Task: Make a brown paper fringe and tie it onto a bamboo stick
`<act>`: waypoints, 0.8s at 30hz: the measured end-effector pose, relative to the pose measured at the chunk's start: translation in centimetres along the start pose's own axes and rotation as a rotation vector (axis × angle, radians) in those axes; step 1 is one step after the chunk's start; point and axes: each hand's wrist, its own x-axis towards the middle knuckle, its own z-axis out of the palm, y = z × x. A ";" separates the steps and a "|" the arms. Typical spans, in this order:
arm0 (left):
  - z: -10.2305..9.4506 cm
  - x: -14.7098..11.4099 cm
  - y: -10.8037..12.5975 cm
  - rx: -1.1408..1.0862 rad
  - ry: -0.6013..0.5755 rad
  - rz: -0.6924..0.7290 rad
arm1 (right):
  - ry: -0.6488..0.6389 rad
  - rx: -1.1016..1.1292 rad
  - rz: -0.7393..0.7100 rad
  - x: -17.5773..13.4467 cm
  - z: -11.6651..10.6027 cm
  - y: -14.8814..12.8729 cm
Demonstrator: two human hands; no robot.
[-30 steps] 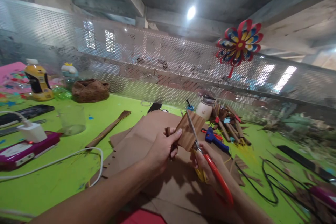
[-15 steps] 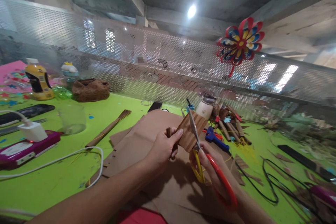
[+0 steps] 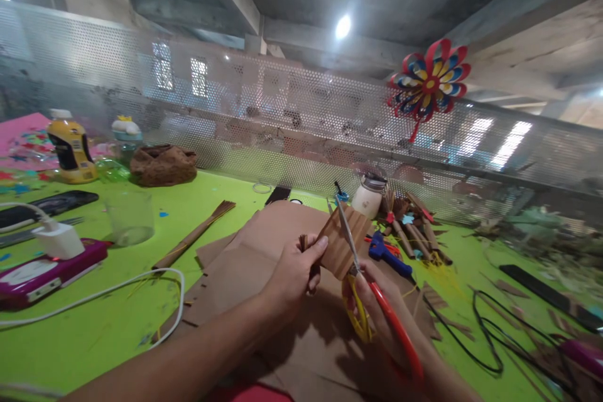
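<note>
Between thumb and fingers, my left hand (image 3: 294, 270) grips a striped brown piece of paper (image 3: 332, 235), with fringed brown strips poking out by the fingers. My right hand (image 3: 379, 292) is closed around scissors (image 3: 393, 320) with one red and one yellow handle. Their blades (image 3: 346, 229) are parted a little, and one lies across the front of the striped paper. Below both hands spreads a large sheet of brown paper (image 3: 240, 270). A blue glue gun (image 3: 389, 255) lies just right of the striped paper.
Rolled brown paper bundles (image 3: 414, 232) lie behind the glue gun, near a white jar (image 3: 368, 198). Another roll (image 3: 195, 235) lies at left. A clear cup (image 3: 129, 217), purple power strip (image 3: 56, 273), white cable (image 3: 181, 301) and black cable (image 3: 485, 326) lie around.
The scissors' yellow handle has shifted slightly down, and the striped paper is tilted a little differently. Both hands keep their holds, and the camera view has moved slightly.
</note>
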 end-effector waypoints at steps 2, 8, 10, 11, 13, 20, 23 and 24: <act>-0.1 0.0 -0.1 0.001 -0.002 -0.008 | -0.013 0.022 0.024 0.0 0.2 0.3; -0.3 0.2 -0.4 -0.005 -0.002 -0.011 | -0.030 0.132 0.089 0.2 0.4 0.8; -0.3 0.2 -0.4 -0.012 -0.004 -0.011 | -0.024 0.151 0.102 0.0 0.5 0.8; -0.3 0.2 -0.3 -0.015 -0.007 -0.011 | -0.013 0.165 0.108 -0.1 0.6 0.8; -0.2 0.1 -0.2 -0.023 -0.007 -0.012 | 0.008 0.201 0.121 -0.3 0.8 0.9; -0.1 0.0 -0.3 -0.003 -0.034 0.006 | -0.019 0.261 0.134 -0.3 1.0 0.8; -0.1 0.0 -0.4 -0.023 -0.004 0.018 | -0.004 0.297 0.163 -0.2 1.2 0.7; -0.1 0.0 -0.4 -0.029 0.004 0.018 | 0.007 0.305 0.173 -0.2 1.2 0.7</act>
